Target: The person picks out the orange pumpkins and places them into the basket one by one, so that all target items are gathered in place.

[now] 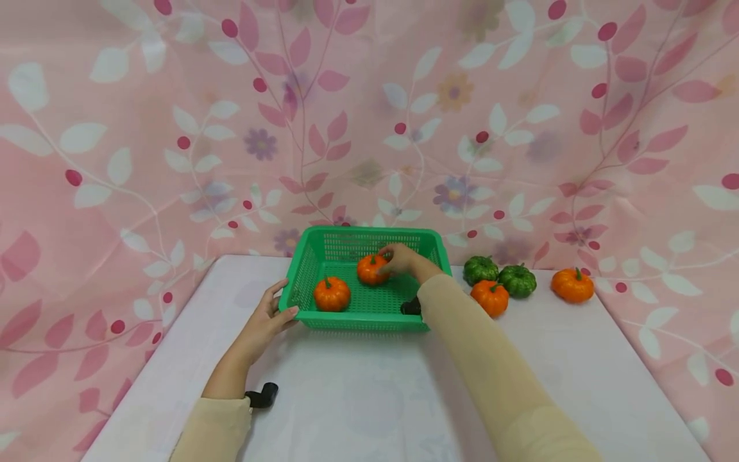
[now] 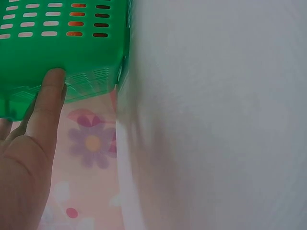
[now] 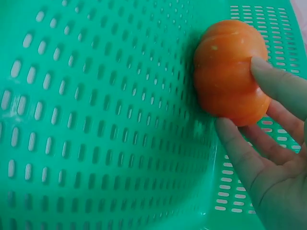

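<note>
A green plastic basket with slotted walls stands at the back of the table. Inside it, my right hand holds a small orange pumpkin. The right wrist view shows the thumb and fingertips spread round this pumpkin, low over the slotted floor. Another orange pumpkin sits at the basket's front left. My left hand touches the basket's front left corner, thumb along the front and fingers at the left side. In the left wrist view, a straight digit of the left hand presses the outer wall.
Right of the basket stand two green pumpkins and an orange pumpkin close together. Farther right, another orange pumpkin lies near the edge of the white-covered table. A pink floral cloth hangs behind.
</note>
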`<state>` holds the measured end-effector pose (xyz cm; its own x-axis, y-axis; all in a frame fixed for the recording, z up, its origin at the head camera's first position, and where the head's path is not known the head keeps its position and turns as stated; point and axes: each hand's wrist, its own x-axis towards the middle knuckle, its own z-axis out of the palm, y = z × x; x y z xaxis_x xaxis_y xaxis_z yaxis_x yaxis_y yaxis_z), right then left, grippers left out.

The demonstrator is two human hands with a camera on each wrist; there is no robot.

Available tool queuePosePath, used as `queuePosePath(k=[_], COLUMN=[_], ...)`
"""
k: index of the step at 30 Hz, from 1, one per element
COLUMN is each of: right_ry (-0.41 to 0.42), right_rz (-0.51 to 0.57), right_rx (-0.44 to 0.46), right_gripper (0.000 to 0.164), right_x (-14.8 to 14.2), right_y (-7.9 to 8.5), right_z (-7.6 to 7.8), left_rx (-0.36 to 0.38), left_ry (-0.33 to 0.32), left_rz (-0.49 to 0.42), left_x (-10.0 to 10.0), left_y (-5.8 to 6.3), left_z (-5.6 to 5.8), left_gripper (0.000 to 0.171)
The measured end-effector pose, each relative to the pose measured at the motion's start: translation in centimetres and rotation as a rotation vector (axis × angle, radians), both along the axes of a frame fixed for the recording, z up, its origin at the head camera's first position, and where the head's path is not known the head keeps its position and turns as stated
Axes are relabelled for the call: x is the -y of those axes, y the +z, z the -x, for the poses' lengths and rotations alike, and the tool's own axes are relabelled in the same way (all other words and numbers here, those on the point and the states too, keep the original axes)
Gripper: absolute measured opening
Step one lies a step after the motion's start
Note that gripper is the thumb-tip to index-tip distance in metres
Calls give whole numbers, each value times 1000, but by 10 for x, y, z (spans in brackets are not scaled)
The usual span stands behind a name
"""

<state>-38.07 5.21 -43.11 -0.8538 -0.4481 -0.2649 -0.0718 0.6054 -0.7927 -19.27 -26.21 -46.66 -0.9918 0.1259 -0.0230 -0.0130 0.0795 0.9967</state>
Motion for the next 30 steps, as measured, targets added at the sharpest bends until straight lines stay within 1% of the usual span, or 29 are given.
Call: queuePosePath(k=[7,17,25,30], right_ry=[9,38,45,31], right_rz=[8,-53,-97,-97], right_rx=[-11,-38,-27,3], right_gripper=[60,58,61,61], right_x=[7,16,21,24], right_y=[1,4,-1,-5], right_z=[-6,-4,6,13], left_rx=[8,12,15,17], left_ry=[-4,-7,-9,-10], left_rz=[6,22,18,13], left_x=[0,1,1,0], left_y=[-1,-1,1,0], left_z=[-2,-2,-1,-1], left_gripper=[80,82,82,82])
